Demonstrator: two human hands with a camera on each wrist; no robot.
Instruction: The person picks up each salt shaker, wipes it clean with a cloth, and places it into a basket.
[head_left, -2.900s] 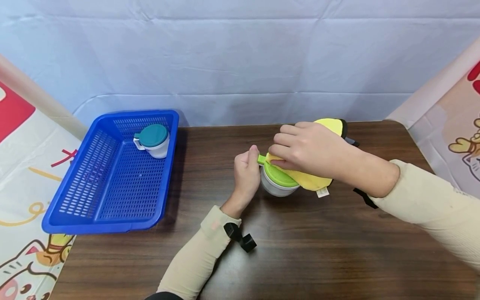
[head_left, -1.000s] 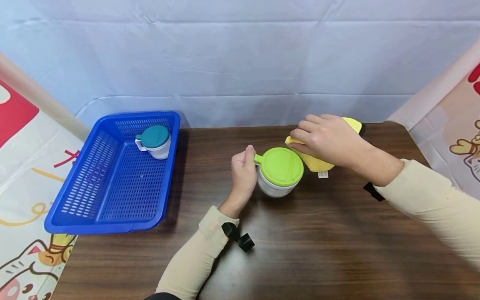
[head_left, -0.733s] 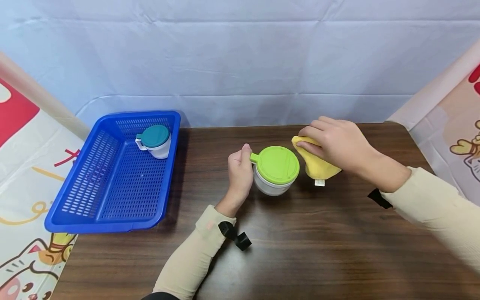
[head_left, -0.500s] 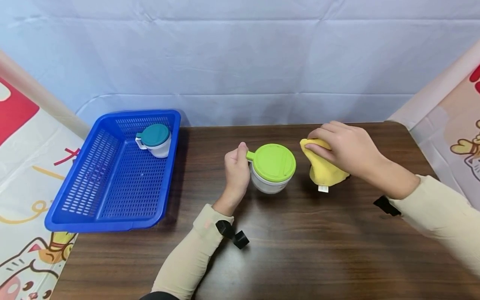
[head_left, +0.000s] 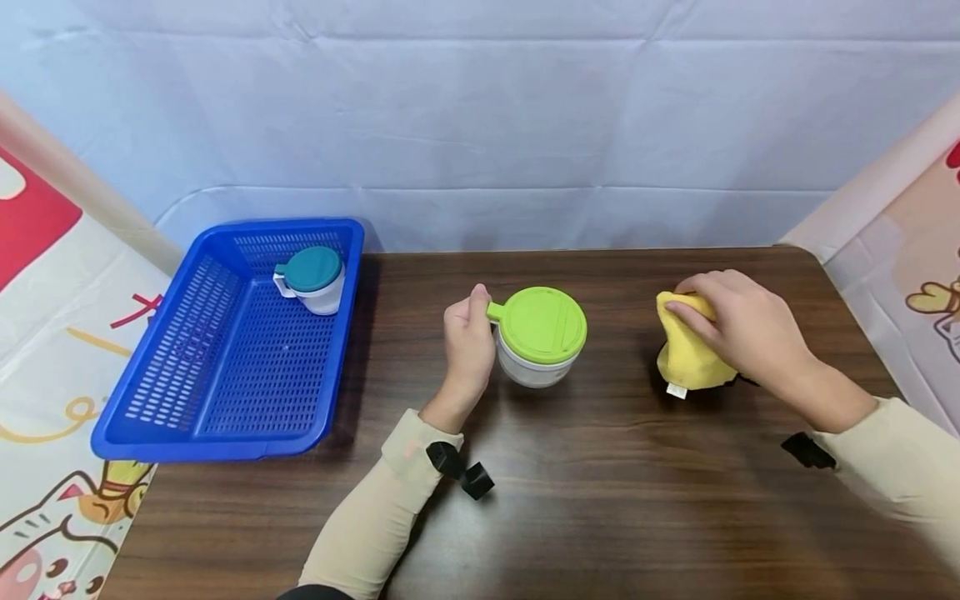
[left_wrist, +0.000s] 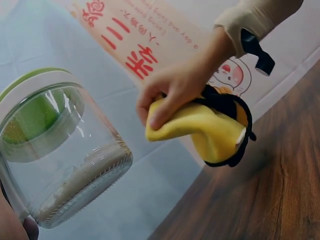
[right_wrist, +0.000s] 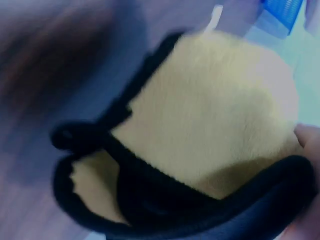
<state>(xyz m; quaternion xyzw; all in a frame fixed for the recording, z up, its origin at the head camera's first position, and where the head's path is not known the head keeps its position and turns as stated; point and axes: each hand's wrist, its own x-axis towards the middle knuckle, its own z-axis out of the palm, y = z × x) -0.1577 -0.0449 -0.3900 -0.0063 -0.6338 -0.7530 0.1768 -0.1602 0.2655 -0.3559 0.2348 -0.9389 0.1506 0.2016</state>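
Observation:
My left hand (head_left: 470, 342) grips the handle of a clear glass seasoning jar (head_left: 536, 371) with a bright green lid (head_left: 543, 325). In the left wrist view the see-through jar (left_wrist: 100, 130) shows its ribbed base, and the table lies lower right of it. To the right, my right hand (head_left: 746, 325) pinches a folded yellow cloth (head_left: 690, 354) between thumb and fingers, a white tag hanging from its lower edge. The cloth (right_wrist: 210, 110) fills much of the blurred right wrist view, showing dark edging and a loop. Jar and cloth are apart.
A blue plastic basket (head_left: 330, 400) stands on the left of the brown wooden table (head_left: 600, 500). Inside its far right corner is a similar jar with a teal lid (head_left: 313, 268). A pale cloth backdrop (head_left: 480, 125) rises behind the table's far edge.
The cloth was on the green lid; my right hand has drawn it off and carried it right and toward me. My left hand has shifted slightly left, still holding the jar.

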